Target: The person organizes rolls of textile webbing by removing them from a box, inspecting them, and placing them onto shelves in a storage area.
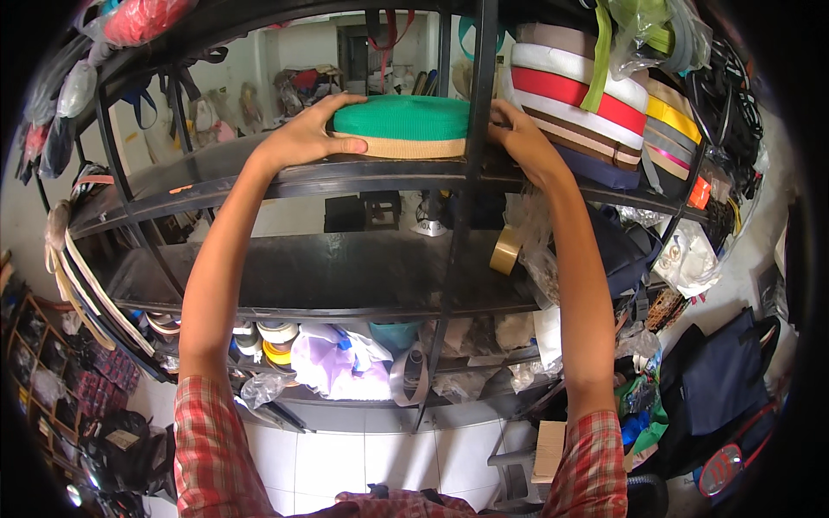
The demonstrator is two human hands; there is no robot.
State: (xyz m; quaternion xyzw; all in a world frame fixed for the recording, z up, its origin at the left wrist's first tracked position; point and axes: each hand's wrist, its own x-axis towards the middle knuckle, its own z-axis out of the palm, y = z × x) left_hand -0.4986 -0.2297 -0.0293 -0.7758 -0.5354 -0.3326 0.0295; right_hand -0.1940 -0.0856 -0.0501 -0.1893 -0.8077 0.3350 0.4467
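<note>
Two flat rolls of webbing lie stacked on the black shelf: a green roll (401, 118) on top of a tan roll (414, 148). My left hand (304, 138) grips their left end, its thumb against the tan roll and its fingers along the green one. At the right end, my right hand (518, 138) curls in toward the rolls beside the black upright post (484, 86). That post hides its fingertips and the point of contact.
Right of the post stands a tall stack of webbing rolls (579, 95) in red, white and brown. A tape roll (506, 250) sits on the shelf below (345, 272). Lower down are a lilac cloth bundle (337, 358) and several rolls. Dark bags (725, 371) fill the right side.
</note>
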